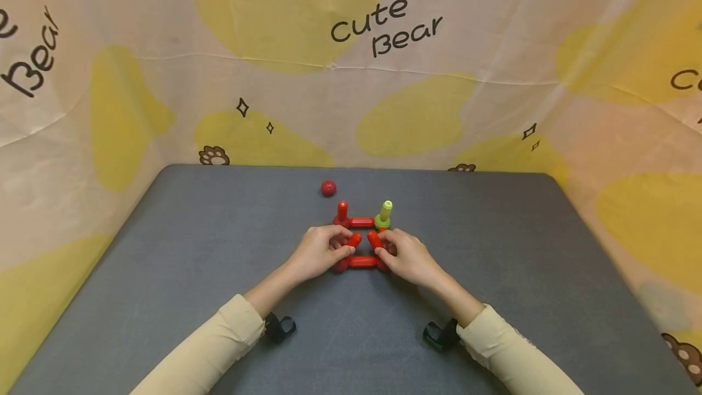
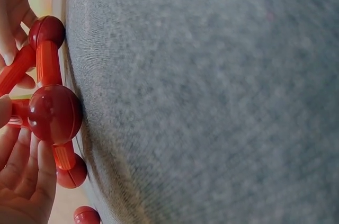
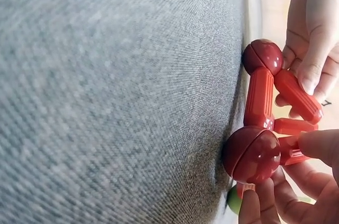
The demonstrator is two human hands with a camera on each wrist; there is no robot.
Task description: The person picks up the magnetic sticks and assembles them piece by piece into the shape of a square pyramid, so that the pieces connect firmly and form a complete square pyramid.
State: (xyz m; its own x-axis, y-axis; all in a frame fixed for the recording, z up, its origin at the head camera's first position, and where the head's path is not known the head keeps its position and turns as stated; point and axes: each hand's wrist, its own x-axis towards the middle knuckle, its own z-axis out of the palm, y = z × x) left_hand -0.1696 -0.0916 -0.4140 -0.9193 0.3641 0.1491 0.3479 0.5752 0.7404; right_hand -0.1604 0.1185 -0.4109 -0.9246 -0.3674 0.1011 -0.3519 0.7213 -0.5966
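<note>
A frame of red rods and balls stands mid-table. My left hand point(image 1: 318, 252) pinches a red rod point(image 1: 354, 239) that rises tilted from the near left ball point(image 2: 55, 114). With thumb and fingers my right hand point(image 1: 408, 255) grips another red rod point(image 1: 375, 239) at the near right ball point(image 3: 251, 155). A lying red rod point(image 1: 363, 262) joins those two balls. Behind, a red post point(image 1: 342, 211) and a yellow-green post point(image 1: 386, 209) stand upright, joined at their bases by a red rod point(image 1: 361, 222). The fingers partly hide the frame's sides.
One loose red ball point(image 1: 328, 188) lies behind the frame, near the table's far edge. The grey table point(image 1: 219, 218) meets a printed cloth wall point(image 1: 307, 108) at the back and sides. Dark straps point(image 1: 281, 328) sit at both wrists.
</note>
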